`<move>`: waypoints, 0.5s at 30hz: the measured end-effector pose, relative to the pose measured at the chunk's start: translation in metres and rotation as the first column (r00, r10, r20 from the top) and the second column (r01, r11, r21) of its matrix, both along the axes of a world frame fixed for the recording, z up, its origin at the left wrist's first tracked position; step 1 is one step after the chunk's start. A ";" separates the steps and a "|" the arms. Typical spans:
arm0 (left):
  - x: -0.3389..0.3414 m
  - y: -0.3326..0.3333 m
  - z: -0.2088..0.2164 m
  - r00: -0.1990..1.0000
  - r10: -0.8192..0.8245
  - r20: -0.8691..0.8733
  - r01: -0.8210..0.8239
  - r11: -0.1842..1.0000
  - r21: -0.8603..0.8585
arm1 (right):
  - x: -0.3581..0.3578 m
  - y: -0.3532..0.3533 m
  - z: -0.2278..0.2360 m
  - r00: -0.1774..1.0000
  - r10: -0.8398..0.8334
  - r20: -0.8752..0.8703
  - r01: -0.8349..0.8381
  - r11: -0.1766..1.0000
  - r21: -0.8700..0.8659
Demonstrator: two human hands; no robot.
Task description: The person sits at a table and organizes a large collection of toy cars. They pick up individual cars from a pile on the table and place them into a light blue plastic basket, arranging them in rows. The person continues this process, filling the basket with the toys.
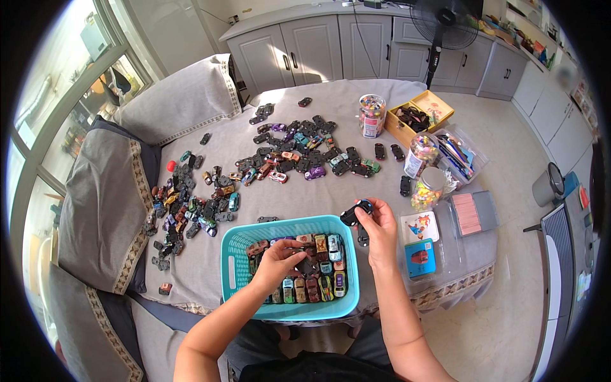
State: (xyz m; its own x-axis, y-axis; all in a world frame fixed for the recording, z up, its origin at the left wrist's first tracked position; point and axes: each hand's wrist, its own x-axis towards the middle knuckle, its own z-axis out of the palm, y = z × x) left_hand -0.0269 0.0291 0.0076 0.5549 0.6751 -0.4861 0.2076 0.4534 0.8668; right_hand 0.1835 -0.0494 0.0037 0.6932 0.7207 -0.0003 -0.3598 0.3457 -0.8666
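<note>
A turquoise plastic basket [227, 254] stands at the table's near edge with toy cars [313, 288] lined up in rows inside. Over it, my left hand [278, 262] has its fingers closed on a dark toy car [307, 265] above the rows. To the right of the basket, my right hand [380, 230] pinches a black toy car [354, 213] between thumb and fingers. Just below that hand another dark toy car [363, 237] shows partly. Loose toy cars spread in a heap [299, 149] across the middle and in another pile [191, 204] at the left, many with dark undersides up.
Jars of colourful beads [372, 118], a wooden box [402, 134] and a clear tray of pens [471, 159] stand at the right. Nearer are picture cards [420, 258] and a box of pink cards [468, 213]. A cloth-covered sofa [95, 204] borders the left; a fan [439, 32] stands behind.
</note>
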 end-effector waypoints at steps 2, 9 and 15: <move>0.003 -0.001 0.003 0.997 -0.016 -0.076 0.017 1.000 0.009 | 0.001 0.000 0.000 1.000 -0.001 0.003 0.001 1.000 0.002; -0.008 0.003 -0.029 0.991 -0.123 0.046 0.094 0.911 0.401 | 0.000 0.001 -0.003 1.000 0.021 0.009 -0.021 1.000 -0.004; -0.003 -0.008 -0.012 0.934 -0.255 -0.250 0.338 0.407 0.849 | 0.001 0.001 -0.009 0.999 0.023 0.024 -0.023 1.000 0.007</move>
